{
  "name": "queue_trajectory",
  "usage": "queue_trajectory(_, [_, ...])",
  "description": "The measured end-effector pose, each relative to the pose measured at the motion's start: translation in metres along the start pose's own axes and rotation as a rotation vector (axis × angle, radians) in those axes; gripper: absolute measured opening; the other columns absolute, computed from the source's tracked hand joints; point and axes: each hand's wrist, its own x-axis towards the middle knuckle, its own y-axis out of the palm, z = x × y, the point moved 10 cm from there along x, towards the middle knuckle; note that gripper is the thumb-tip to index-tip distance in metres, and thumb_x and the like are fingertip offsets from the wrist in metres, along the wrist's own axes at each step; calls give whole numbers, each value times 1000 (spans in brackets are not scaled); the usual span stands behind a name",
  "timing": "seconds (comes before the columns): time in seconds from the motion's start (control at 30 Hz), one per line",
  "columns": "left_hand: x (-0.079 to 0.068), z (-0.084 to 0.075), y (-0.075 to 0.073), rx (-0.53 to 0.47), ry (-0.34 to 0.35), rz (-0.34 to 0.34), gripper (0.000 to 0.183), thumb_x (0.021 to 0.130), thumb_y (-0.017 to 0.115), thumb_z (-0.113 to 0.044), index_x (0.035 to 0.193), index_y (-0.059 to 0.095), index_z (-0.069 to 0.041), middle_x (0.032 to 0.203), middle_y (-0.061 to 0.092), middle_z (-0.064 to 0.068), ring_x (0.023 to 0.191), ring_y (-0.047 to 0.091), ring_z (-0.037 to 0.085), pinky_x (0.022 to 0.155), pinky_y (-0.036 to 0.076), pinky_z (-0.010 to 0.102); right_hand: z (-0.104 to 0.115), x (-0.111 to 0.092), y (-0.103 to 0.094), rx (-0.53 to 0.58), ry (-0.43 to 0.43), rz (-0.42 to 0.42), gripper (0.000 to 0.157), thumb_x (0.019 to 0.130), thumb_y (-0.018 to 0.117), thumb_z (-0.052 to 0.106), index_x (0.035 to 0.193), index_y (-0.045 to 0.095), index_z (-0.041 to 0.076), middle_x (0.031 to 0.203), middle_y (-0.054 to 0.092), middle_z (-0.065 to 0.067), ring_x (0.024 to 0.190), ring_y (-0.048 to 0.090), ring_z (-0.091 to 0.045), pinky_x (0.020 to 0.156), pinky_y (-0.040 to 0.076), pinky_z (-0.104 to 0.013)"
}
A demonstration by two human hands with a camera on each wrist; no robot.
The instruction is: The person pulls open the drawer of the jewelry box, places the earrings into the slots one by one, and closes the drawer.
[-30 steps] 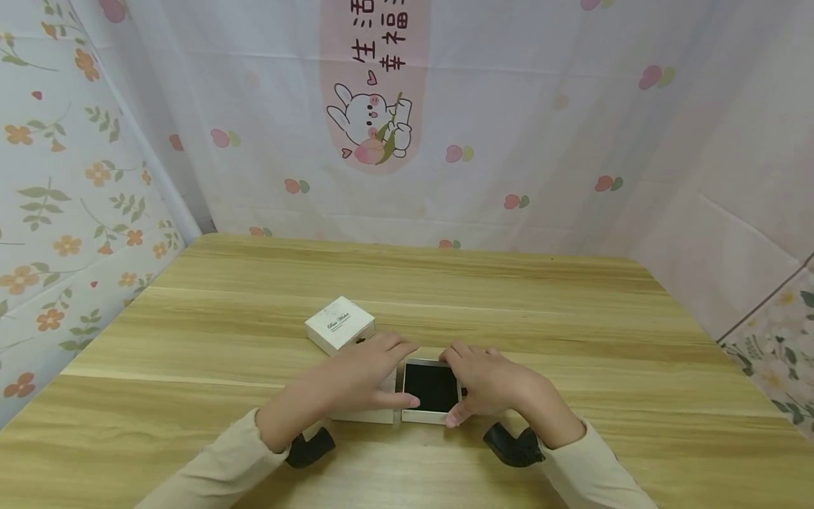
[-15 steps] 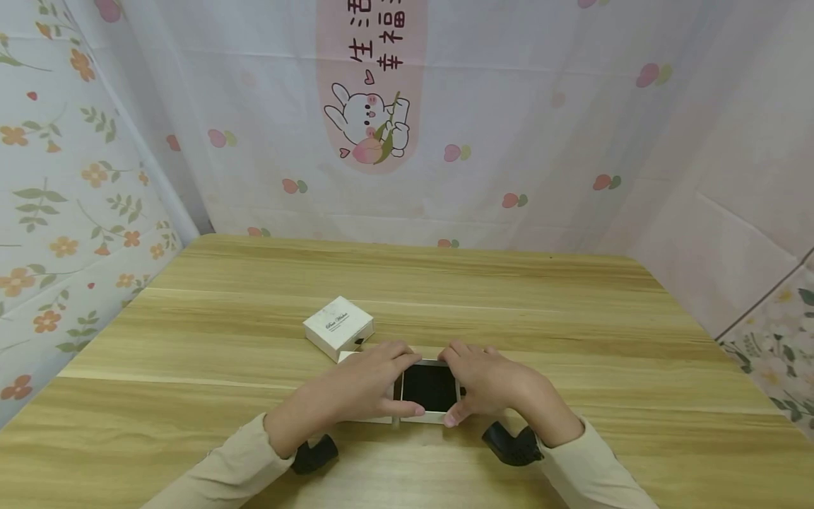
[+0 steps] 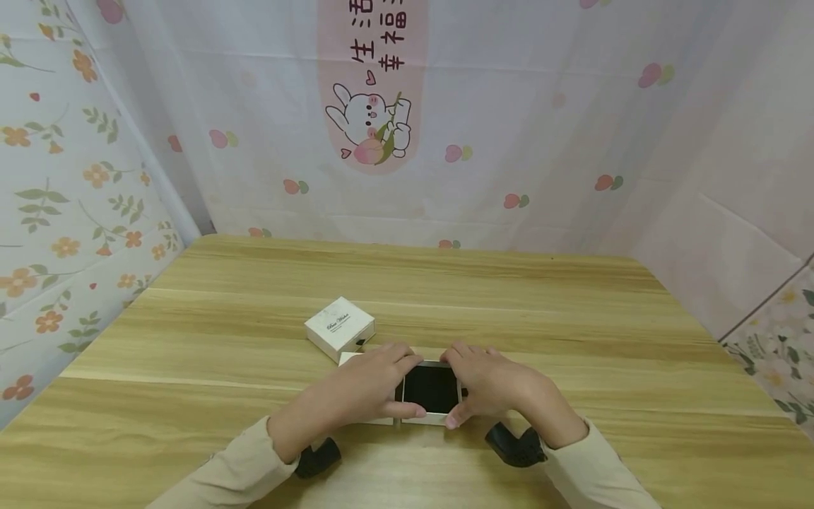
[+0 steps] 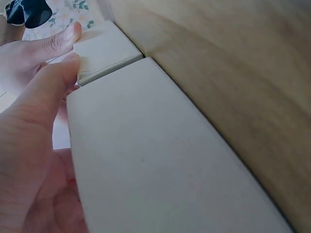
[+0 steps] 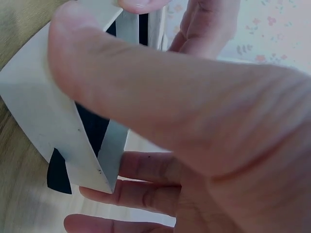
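Note:
A white box tray (image 3: 434, 418) with a black lining stands on the table, its right end bearing a black ribbon tab (image 5: 59, 172). To its left lies the white box sleeve (image 4: 146, 145), end to end with it and mostly hidden under my left hand in the head view. My left hand (image 3: 369, 387) reaches over the sleeve and pinches the tray's left part, thumb at the front wall, fingers at the back. My right hand (image 3: 492, 382) grips the tray's right end between thumb and fingers. Inside the tray only black shows.
A second white box (image 3: 340, 326) with printed lettering sits closed just behind the sleeve, close to my left hand. Wood-grain tabletop (image 3: 559, 311) extends around them. Patterned curtains (image 3: 534, 127) hang behind and at both sides.
My left hand has shifted slightly right, its thumb and fingertips coming onto the tray's front and back edges. A back corner of the sleeve now shows. My right hand has stayed in place.

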Motion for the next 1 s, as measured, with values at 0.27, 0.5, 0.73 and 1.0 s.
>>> queue_trajectory(0.27, [-1, 0, 0, 3, 8, -4, 68, 86, 53, -56, 130, 51, -4, 126, 53, 6, 114, 52, 19, 93, 47, 33, -3, 1, -1, 28, -8, 1, 80, 69, 79, 40, 130, 43, 5, 126, 48, -5, 117, 47, -25, 102, 34, -49])
queue_trajectory(0.5, [-2, 0, 0, 10, 11, -3, 68, 87, 53, -56, 131, 50, -4, 127, 53, 7, 117, 51, 20, 97, 44, 34, -15, -2, -12, 143, -21, -17, 83, 71, 78, 41, 134, 41, 3, 132, 46, -16, 121, 45, -34, 95, 40, -50])
queue_trajectory(0.73, [-2, 0, 1, 14, 9, 1, 69, 87, 52, -56, 133, 49, -4, 127, 52, 7, 118, 50, 20, 99, 42, 34, -33, -12, -29, 157, 6, -45, 65, 77, 75, 33, 128, 48, 3, 121, 50, -16, 114, 46, -33, 88, 44, -48])
queue_trajectory(1.0, [-2, -1, 0, 26, 11, -1, 69, 87, 52, -56, 133, 48, -4, 128, 52, 7, 119, 49, 20, 100, 41, 33, -62, -15, -35, 77, 61, -35, 28, 84, 68, 24, 97, 61, 0, 91, 58, -7, 81, 53, -20, 69, 46, -35])
